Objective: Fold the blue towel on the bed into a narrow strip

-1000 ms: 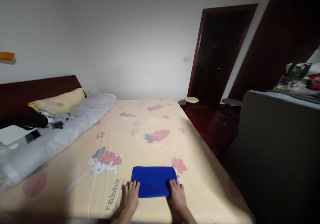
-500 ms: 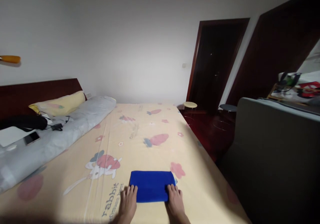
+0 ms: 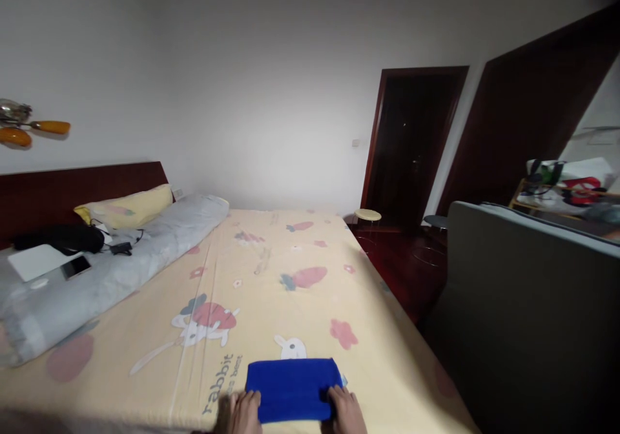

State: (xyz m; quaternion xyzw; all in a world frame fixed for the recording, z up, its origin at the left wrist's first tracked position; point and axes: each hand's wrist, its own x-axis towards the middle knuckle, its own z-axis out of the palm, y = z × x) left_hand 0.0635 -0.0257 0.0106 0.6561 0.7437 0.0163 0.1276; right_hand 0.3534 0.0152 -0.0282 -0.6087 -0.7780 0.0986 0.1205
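Observation:
A folded blue cloth (image 3: 290,389) lies flat near the front edge of a bed covered by a yellow sheet (image 3: 271,292) with strawberry and rabbit prints. My left hand (image 3: 245,411) grips the cloth's near left corner. My right hand (image 3: 346,411) grips its near right corner. Both hands sit at the bottom edge of the view, partly cut off, with fingers curled on the cloth's edge.
A rolled grey quilt (image 3: 111,266) and a yellow pillow (image 3: 130,206) lie by the dark headboard, with a phone (image 3: 76,267), a white pad and a black bag. A grey sofa back (image 3: 527,292) stands right. Two small stools (image 3: 368,215) stand near the dark doorway.
The blue cloth and both hands have slid toward me, nearer the bed's front edge. A rabbit print beyond the cloth is now uncovered. The camera has tilted upward.

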